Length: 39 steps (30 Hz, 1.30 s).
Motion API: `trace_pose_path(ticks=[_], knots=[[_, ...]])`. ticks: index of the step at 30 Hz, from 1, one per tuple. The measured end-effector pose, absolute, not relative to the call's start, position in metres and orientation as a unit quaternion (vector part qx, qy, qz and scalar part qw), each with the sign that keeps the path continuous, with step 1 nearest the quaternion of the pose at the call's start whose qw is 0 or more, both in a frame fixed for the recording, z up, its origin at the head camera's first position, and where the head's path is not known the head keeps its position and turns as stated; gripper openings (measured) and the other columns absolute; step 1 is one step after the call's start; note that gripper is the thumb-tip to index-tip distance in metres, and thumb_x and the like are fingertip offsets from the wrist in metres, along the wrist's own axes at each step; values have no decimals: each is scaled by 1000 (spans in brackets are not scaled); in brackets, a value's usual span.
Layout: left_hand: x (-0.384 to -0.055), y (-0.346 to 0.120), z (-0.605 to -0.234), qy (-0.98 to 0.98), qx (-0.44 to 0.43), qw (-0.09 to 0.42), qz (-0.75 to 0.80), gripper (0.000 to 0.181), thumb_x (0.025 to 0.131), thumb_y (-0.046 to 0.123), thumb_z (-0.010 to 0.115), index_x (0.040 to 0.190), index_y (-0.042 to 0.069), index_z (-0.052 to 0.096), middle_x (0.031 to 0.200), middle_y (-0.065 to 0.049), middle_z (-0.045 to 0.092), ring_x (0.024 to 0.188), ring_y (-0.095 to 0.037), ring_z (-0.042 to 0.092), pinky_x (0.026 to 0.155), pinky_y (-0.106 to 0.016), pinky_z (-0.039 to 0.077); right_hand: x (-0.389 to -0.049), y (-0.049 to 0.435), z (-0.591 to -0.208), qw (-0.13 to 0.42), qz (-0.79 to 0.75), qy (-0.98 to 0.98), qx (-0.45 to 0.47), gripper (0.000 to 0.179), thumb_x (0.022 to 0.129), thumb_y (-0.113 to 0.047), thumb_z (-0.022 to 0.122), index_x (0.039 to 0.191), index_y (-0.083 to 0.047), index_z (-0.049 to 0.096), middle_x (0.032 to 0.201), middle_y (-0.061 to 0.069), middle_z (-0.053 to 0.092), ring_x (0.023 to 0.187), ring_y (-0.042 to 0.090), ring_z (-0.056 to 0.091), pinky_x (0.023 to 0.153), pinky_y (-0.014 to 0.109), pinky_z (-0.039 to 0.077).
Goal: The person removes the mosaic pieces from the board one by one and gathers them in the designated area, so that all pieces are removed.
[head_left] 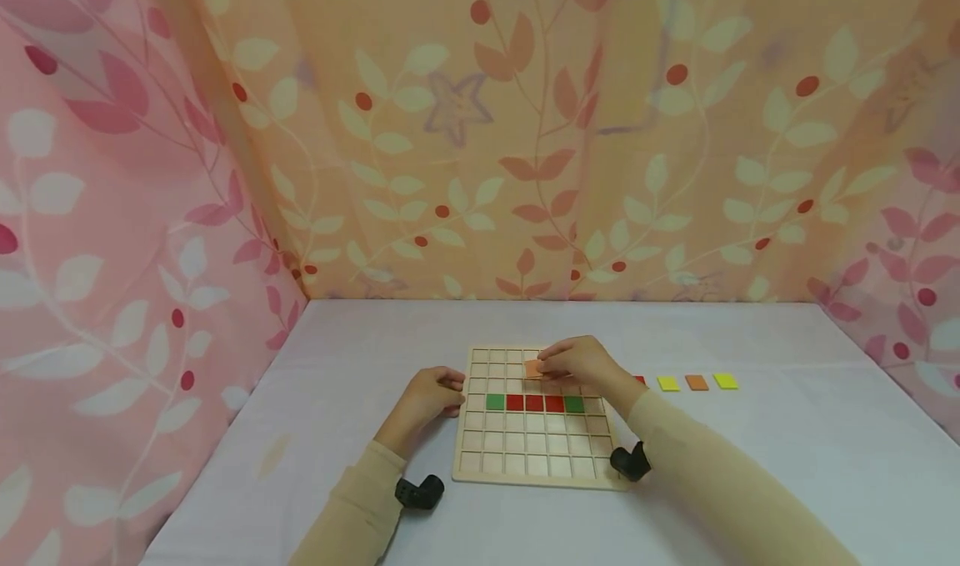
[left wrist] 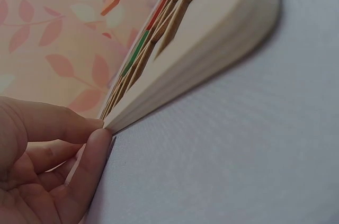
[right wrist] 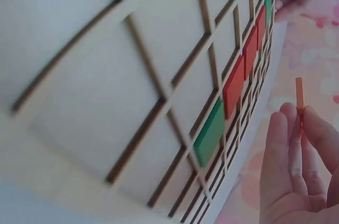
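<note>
1. Your right hand point(head_left: 576, 361) has thumb and fingers clamped on an orange tile point(head_left: 532, 369), held over the far part of the grid board point(head_left: 540, 482) and apart from it.
2. Your left hand point(head_left: 431, 401) pinches the board's left edge between thumb and forefinger.
3. Side by side in one row of the board sit a green tile point(head_left: 496, 402), three red tiles point(head_left: 534, 403) and a second green tile point(head_left: 573, 404).
4. Beyond your right forearm, a partly hidden red tile point(head_left: 640, 380), a yellow tile point(head_left: 667, 383), another orange tile point(head_left: 697, 383) and another yellow tile point(head_left: 725, 381) lie in line on the white cloth point(head_left: 787, 458).
</note>
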State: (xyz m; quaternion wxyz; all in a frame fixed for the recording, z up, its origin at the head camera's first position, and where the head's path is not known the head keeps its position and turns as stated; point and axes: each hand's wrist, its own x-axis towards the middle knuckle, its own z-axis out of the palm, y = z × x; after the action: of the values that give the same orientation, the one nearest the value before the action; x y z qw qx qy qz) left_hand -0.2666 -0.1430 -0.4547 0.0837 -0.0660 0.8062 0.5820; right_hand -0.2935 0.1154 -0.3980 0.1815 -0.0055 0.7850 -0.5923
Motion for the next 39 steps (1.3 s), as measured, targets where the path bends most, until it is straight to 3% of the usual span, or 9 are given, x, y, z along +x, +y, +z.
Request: trace_pose_path(ticks=[6,14,29,39], knots=[[-266,-143,-454,805,-68,87,583,33,82,-10,67,115,-5,65,92,-9,63,69,-12,59,59,-23,57,-291,130,-397,204,-613,764,2,31,91,-5,68,117,12,63,85,7,75,71,15,73,74,34,63],[-266,-144,-454,806,-64,84,583,33,82,-10,67,115,-5,65,93,-10,63,69,-12,59,59,-23,57,-291,148,-399,184,-588,788,-7,33,92,-9,67,118,12,64,85,4,75,74,12,72,79,34,62],[-266,-144,-454,805,-64,81,585,33,82,-11,67,114,-6,65,92,-9,62,68,-11,58,58,-22,56,-291,195,-395,168,-570,804,34,43,93,-11,66,130,10,59,90,-1,75,76,6,71,79,28,62],[-265,-143,-453,804,-62,82,585,33,82,-10,66,115,-6,65,94,-10,63,69,-11,58,59,-22,56,-290,224,-394,171,-610,770,69,49,93,-9,67,135,13,52,85,-3,72,74,7,71,77,26,61]])
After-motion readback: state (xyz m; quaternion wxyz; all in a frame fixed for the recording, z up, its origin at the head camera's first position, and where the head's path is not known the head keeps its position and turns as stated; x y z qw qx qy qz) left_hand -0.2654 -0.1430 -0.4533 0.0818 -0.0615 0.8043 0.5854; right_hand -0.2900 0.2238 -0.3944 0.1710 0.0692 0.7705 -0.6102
